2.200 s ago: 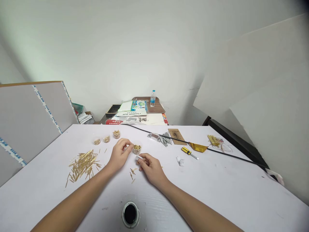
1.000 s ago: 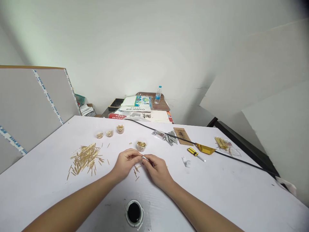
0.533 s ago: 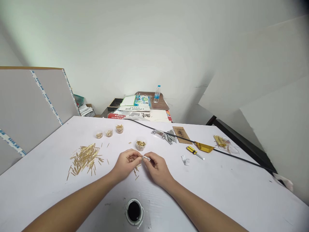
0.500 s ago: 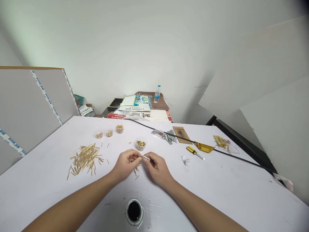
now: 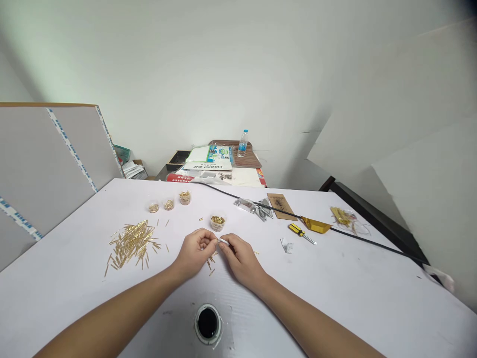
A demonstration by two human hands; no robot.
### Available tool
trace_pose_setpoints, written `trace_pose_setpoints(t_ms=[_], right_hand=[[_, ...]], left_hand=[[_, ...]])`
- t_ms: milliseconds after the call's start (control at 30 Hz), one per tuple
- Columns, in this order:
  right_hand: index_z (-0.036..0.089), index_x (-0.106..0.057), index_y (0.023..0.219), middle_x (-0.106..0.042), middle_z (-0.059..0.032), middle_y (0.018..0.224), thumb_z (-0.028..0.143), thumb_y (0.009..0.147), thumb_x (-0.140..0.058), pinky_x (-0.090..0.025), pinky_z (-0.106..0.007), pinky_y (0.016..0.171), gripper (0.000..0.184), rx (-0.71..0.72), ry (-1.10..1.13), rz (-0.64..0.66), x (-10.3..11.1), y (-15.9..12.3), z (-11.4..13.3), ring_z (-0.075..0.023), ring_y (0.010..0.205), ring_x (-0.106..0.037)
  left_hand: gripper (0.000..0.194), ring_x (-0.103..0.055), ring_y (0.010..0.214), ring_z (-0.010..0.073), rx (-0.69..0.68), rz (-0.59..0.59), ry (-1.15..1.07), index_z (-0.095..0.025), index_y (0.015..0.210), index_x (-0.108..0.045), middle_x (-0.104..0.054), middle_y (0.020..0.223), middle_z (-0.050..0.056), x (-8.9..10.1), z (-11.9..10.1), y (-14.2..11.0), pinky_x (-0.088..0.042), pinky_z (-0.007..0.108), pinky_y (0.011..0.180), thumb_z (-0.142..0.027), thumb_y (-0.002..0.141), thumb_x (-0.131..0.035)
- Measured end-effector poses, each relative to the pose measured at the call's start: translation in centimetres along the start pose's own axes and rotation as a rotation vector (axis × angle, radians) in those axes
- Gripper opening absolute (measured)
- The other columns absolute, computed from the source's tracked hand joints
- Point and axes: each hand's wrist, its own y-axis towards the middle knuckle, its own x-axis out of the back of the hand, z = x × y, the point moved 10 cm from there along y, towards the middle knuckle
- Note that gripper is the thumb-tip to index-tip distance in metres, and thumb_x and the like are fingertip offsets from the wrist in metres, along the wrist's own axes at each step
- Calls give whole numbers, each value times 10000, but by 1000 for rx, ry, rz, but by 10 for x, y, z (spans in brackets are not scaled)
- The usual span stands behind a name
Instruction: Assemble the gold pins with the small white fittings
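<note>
My right hand [image 5: 242,257] pinches a small white stick-like piece [image 5: 223,241], perhaps rolled paper, between thumb and fingertips. Against its left end, the closed fingertips of my left hand [image 5: 196,251] meet; whatever they grip is too small to make out. Just beyond both hands stands a small clear cup [image 5: 217,223] of short brass-coloured pieces. Several thin brass-coloured pins [image 5: 211,272] lie below the fingers, partly hidden by them. To the left spreads a large loose pile of brass-coloured pins [image 5: 134,243].
An open round container of black contents [image 5: 207,323] stands between my forearms. Small cups [image 5: 185,198] line the back left. Rightward lie a yellow-black screwdriver [image 5: 302,233], crumpled paper [image 5: 286,245], a brown card [image 5: 281,206] and a long black cable [image 5: 367,242].
Both hands keep almost the same place. More of the white piece shows between the fingertips, and its left end sits slightly further left. The view has shifted a little.
</note>
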Motion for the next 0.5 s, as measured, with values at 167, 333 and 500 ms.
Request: trace_pose_setpoints(t_ms=[167,333,500], right_hand=[[197,-684,1003,-697,-42,841,390,962,-546,-466,-301,681,241,-54,19,-30,2,-1,-7,-180,699,-586],[188,-691,960,-664,-26,755,414,932,-559,-416,-284,605,263,-106,83,-56,4,-2,-15,-171,638,-535],[183,-683,923,-649,-23,735,411,922,-553,-396,-280,589,262,-109,102,-62,6,-1,-14,-168,631,-522]], left_hand=[[223,-554,659,120,21,20,-67,-154,863,-604,-590,729,6,-3,3,-1,-449,225,608,-372,868,-649],[267,-564,656,121,68,62,-126,-147,881,-621,-604,729,7,-7,2,-1,-455,230,612,-401,839,-696],[283,-596,683,134,78,92,-147,-138,896,-641,-649,768,29,-11,3,-3,-477,243,638,-406,834,-710]])
